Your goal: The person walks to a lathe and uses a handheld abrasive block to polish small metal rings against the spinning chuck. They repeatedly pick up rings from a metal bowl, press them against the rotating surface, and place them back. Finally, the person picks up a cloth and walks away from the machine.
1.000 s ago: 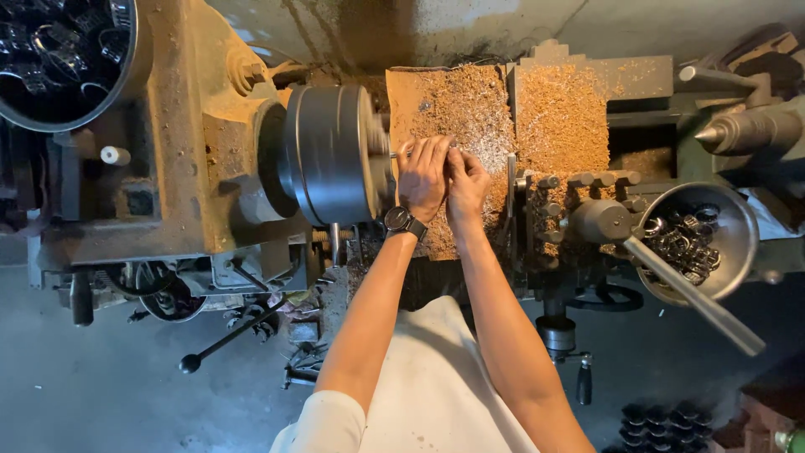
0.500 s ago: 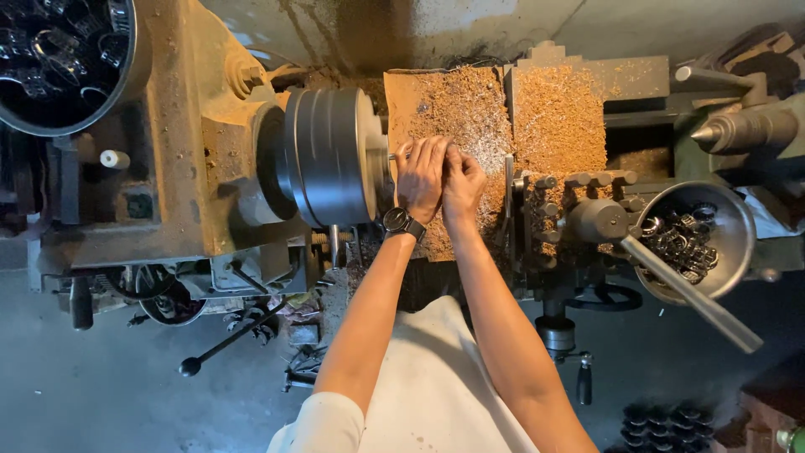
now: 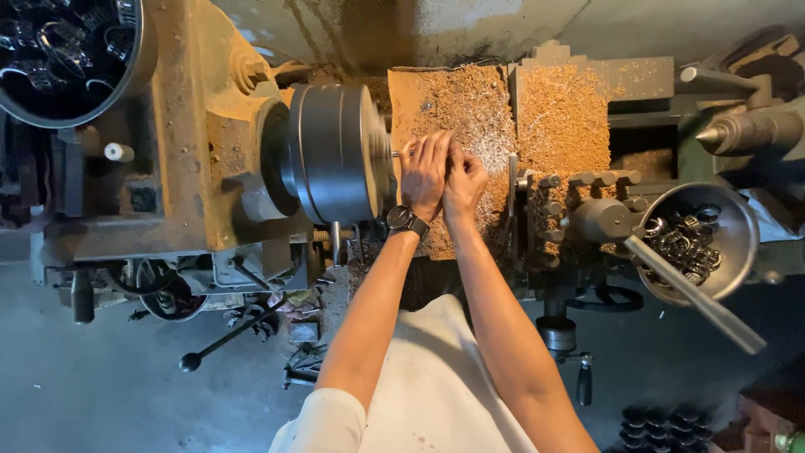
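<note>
Beside the steel chuck [image 3: 335, 151], at its three o'clock, the left hand [image 3: 425, 172] and right hand [image 3: 463, 180] are pressed together, fingers curled on a small part, barely seen. Fingers or wristwatch [image 3: 402, 221] could be caught should the chuck turn. Gritty brass shavings [image 3: 495, 117] are heaped at twelve o'clock; a dented metal bowl [image 3: 736, 220] of rings sits at three.

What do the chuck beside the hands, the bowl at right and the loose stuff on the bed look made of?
Chuck: dark grey metal, probably steel, with a smooth machined sheen.
Bowl: thin greyish metal with a dull shine, holding small metal rings.
Loose stuff: fine tan shavings with bright specks; brass swarf or sawdust, unclear.
</note>
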